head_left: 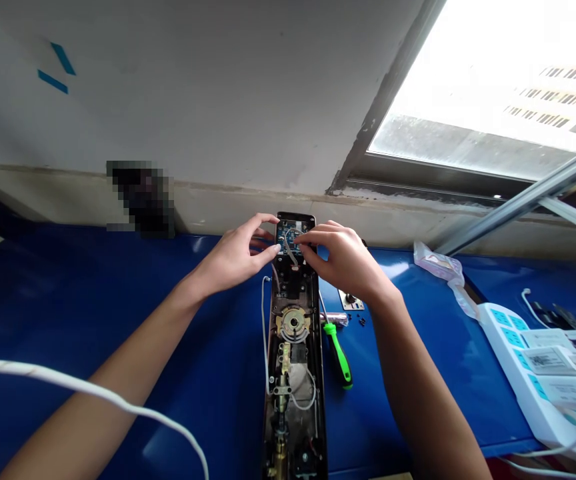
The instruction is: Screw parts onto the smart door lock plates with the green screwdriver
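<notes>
On my feed, one opened electronic door lock (293,373) lies lengthwise on the blue table (83,280), its inner workings exposed. The left hand (235,253) is half-curled, fingertips on the edge of the circuit board (288,235); the right hand (341,257) pinches a thin wire (288,248) just above it. Right beside the lock I count one green-and-black screwdriver (338,347), one small metal plate (351,300) and several black screws (361,321). Farther right, one white power strip (528,360) carries three plugs (548,360), their labels too small to read. Beyond the table, one window (468,80).
</notes>
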Available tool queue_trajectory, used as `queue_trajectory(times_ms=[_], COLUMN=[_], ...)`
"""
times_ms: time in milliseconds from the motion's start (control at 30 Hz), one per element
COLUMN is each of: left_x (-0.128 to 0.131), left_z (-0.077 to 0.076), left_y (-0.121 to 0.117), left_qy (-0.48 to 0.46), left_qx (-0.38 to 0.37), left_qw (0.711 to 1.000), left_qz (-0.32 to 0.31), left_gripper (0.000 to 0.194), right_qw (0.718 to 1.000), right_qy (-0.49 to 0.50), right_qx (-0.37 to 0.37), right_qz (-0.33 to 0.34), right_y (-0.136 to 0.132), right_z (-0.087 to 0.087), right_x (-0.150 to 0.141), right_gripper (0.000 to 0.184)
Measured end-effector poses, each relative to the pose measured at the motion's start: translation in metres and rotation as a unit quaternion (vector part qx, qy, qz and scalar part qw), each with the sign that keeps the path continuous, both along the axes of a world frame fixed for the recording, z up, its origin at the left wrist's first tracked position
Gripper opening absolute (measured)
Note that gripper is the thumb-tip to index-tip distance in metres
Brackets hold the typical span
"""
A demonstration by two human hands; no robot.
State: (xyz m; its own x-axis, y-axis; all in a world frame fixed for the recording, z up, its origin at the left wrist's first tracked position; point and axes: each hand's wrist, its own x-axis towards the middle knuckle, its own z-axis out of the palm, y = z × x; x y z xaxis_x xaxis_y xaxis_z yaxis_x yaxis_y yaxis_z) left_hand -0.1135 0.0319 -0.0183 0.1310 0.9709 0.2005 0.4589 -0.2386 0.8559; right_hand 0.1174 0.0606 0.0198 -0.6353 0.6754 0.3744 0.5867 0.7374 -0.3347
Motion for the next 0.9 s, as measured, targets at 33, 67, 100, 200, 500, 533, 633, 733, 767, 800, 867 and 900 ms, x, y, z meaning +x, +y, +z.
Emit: queue_trajectory(times_ms=[33, 67, 100, 200, 500, 533, 633, 733, 767, 800, 867, 900], left_x=[0.001, 0.002, 0.002, 0.004, 0.012, 0.012, 0.012, 0.011, 0.010, 0.010, 0.010, 0.010], left_z=[0.000, 0.000, 0.001, 0.003, 0.009, 0.009, 0.008, 0.006, 0.005, 0.005, 0.004, 0.004], left_y=[0.000, -0.001, -0.001, -0.003, -0.009, -0.009, -0.009, -0.008, -0.008, -0.007, -0.007, -0.007], left_qy=[-0.001, 0.000, 0.003, 0.021, 0.056, 0.060, 0.061, 0.047, 0.044, 0.042, 0.040, 0.040], left_qx=[-0.003, -0.005, -0.008, -0.016, -0.004, 0.001, 0.013, 0.023, 0.026, 0.027, 0.028, 0.028], left_qw=[1.000, 1.000, 1.000, 1.000, 0.998, 0.998, 0.998, 0.999, 0.999, 0.999, 0.999, 0.999], left_qz=[0.001, 0.001, 0.001, 0.004, 0.010, 0.012, 0.003, -0.011, -0.016, -0.019, -0.022, -0.022], left_gripper=[0.049, 0.050, 0.050, 0.055, 0.052, 0.051, 0.045, 0.043, 0.043, 0.043, 0.043, 0.044], right_qw=[1.000, 0.999, 0.999, 0.997, 0.993, 0.993, 0.993, 0.993, 0.992, 0.992, 0.992, 0.992], right_qy=[-0.007, -0.012, -0.015, -0.012, -0.001, -0.004, -0.016, -0.033, -0.039, -0.044, -0.053, -0.054], right_qx=[-0.009, -0.019, -0.027, -0.048, -0.098, -0.099, -0.097, -0.092, -0.091, -0.090, -0.090, -0.090], right_qz=[0.010, 0.023, 0.035, 0.060, 0.063, 0.063, 0.067, 0.073, 0.074, 0.074, 0.073, 0.073], right_y=[0.002, 0.003, 0.004, 0.003, 0.006, 0.007, 0.008, 0.007, 0.006, 0.006, 0.006, 0.006], right_z=[0.000, 0.000, 0.000, 0.001, 0.001, 0.000, -0.004, -0.005, -0.005, -0.005, -0.004, -0.004], right_x=[0.002, 0.003, 0.004, 0.001, 0.001, 0.001, 0.000, -0.002, -0.002, -0.002, -0.002, -0.002], right_gripper=[0.026, 0.026, 0.027, 0.029, 0.004, 0.004, 0.008, 0.010, 0.011, 0.012, 0.013, 0.014])
